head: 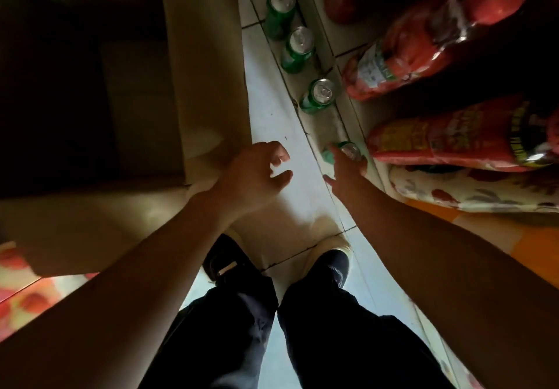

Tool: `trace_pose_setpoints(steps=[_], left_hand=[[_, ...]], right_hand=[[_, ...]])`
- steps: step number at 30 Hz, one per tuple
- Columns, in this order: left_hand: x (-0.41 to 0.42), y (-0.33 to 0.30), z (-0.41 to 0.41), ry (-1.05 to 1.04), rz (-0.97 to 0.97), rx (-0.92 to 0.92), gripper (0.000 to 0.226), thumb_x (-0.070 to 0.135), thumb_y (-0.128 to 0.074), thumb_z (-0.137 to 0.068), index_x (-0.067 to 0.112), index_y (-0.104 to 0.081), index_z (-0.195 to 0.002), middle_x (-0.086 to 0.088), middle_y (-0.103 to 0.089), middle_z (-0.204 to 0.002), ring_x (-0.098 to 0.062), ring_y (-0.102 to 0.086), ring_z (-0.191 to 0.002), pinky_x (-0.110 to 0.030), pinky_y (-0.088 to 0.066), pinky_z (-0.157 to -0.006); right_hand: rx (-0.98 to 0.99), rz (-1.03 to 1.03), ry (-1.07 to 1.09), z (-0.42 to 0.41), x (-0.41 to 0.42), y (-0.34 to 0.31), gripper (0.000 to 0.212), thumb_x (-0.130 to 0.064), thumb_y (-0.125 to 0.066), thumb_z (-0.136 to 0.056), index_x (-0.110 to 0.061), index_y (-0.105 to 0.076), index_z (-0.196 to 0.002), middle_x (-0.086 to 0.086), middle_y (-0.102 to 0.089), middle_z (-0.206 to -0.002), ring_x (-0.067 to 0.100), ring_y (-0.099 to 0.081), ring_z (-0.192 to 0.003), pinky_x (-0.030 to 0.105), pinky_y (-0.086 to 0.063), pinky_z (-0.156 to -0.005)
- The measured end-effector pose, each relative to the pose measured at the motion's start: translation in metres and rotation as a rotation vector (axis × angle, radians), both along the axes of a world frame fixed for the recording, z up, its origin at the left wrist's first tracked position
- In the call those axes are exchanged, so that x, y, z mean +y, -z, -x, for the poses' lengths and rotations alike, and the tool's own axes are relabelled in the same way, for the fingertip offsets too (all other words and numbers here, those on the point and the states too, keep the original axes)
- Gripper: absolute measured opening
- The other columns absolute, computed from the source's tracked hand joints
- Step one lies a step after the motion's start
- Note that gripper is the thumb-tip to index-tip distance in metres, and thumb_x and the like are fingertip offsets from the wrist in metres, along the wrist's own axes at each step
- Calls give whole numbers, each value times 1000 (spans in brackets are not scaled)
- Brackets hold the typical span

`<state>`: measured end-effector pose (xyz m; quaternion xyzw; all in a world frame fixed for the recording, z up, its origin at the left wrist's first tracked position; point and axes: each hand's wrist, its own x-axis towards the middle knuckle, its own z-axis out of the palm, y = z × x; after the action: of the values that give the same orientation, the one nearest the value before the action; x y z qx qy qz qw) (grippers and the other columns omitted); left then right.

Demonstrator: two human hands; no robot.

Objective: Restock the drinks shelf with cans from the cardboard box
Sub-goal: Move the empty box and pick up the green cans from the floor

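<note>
A green can (348,154) was gripped by the right hand (344,171) on the ledge at 3 o'clock; left hand (257,174) hung loosely spread, empty. Tipping was risked if released crooked.

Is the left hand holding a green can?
No. The left hand hangs open over the floor beside the cardboard box and holds nothing; only the right hand touches a green can.

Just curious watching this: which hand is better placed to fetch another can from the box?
The left hand: it hangs open, holding nothing, right by the box. The right hand is busy, fingers round a green can at the ledge.
</note>
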<state>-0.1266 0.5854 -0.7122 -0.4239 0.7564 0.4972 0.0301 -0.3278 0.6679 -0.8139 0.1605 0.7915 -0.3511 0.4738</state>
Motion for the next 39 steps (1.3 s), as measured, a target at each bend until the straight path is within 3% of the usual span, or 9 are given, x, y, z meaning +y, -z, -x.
trace_pose_setpoints(steps=[1, 4, 10, 14, 19, 22, 25, 31, 39], left_hand=[[0, 7, -3, -8, -9, -1, 26, 30, -70, -87, 19, -62, -109, 2, -65, -104, -14, -64, -87, -33, -55, -81], [1, 8, -4, -49, -38, 18, 30, 25, -74, -84, 16, -62, -110, -1, -66, -102, -18, -67, -88, -38, -57, -82], [12, -49, 2, -31, -116, -17, 61, 19, -81, -76, 14, -53, -130, -3, -56, -121, -24, -59, -106, -31, -50, -92], [-2, -154, 16, 181, -35, 15, 97, 27, -89, -61, 16, -41, -145, -4, -45, -145, -17, -45, -131, -20, -33, -105], [-41, -374, 53, 446, -140, -34, 74, 28, -95, -52, 35, -62, -117, 17, -66, -109, 2, -60, -95, -5, -46, -79], [-40, -487, 63, 525, -123, 41, 59, 27, -93, -52, 37, -66, -103, 20, -71, -92, 8, -65, -85, -10, -53, -71], [-33, -583, 81, 537, 8, 182, 55, 39, -89, -55, 34, -65, -104, 14, -72, -95, 3, -67, -90, -33, -60, -77], [13, -746, 120, 510, 249, 503, 58, 47, -85, -56, 31, -65, -108, 15, -73, -95, 3, -67, -89, -33, -57, -71], [109, -838, 159, 664, 124, 749, 72, 18, -91, -62, 40, -56, -121, 20, -68, -112, 6, -62, -108, -18, -52, -89]], right_hand=[[28, 34, 67, -4, -5, 5, 78, -30, -75, -83, -25, -30, -146, 1, -46, -128, 16, -57, -90, 34, -63, -67], [151, -12, 209, -3, -8, 13, 65, -15, -84, -71, -20, -44, -122, 4, -47, -122, 26, -60, -94, 33, -60, -51], [166, 27, -77, -23, 20, -87, 52, -43, -84, -56, -19, -61, -96, 12, -67, -109, 26, -73, -81, 37, -61, -61], [141, 264, -279, -32, 28, -255, 18, -11, -78, -79, -17, -66, -91, 13, -72, -85, 26, -69, -57, 29, -54, -47], [295, 478, -623, -26, 23, -514, 55, -10, -85, -58, -37, -65, -101, -19, -71, -90, 2, -68, -79, 18, -55, -64], [407, 541, -684, -22, 34, -641, 65, -5, -87, -57, -35, -64, -110, -17, -71, -101, 0, -68, -94, 19, -55, -78], [513, 569, -623, -19, 51, -744, 76, -9, -93, -55, -36, -58, -118, -16, -69, -108, 3, -68, -99, 20, -56, -76], [1021, 522, -307, -33, 89, -887, 72, -55, -89, -54, -38, -58, -117, -15, -67, -108, 3, -65, -101, 35, -57, -84], [1286, 538, 31, -18, 181, -972, 62, -21, -91, -59, -26, -59, -112, -16, -70, -97, -3, -66, -92, 20, -55, -78]])
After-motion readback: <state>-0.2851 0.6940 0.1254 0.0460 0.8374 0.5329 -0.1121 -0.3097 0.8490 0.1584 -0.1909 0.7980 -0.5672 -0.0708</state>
